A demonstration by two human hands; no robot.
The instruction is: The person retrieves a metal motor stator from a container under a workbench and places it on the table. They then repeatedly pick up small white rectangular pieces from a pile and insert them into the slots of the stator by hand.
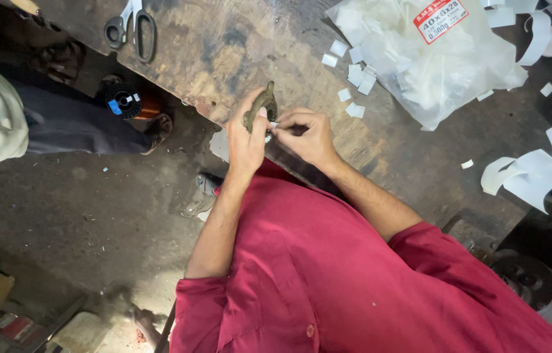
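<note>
The left hand (248, 140) is closed around a small dark, greenish-brown metal piece (261, 104), holding it upright just over the near edge of the tabletop (237, 46). The right hand (308, 134) meets it from the right, fingers pinched narrow on a small white paper slip (274, 124) pressed against the piece's side. Judging from this, the slip is only partly seated; whether others are already fitted in the piece cannot be told.

More cut white slips (356, 75) lie scattered on the tabletop just beyond the hands, and a clear plastic bag (420, 62) of white material sits farther right. White paper strips (531, 173) curl at the right edge. Scissors (133, 29) lie far left, well apart from the hands.

The work sits right at the tabletop's near edge, so a dropped slip could fall to the floor. There is open wood between the hands and the scissors. Another person's leg (80, 124) and a wire spool (122, 101) stand left, below the tabletop
</note>
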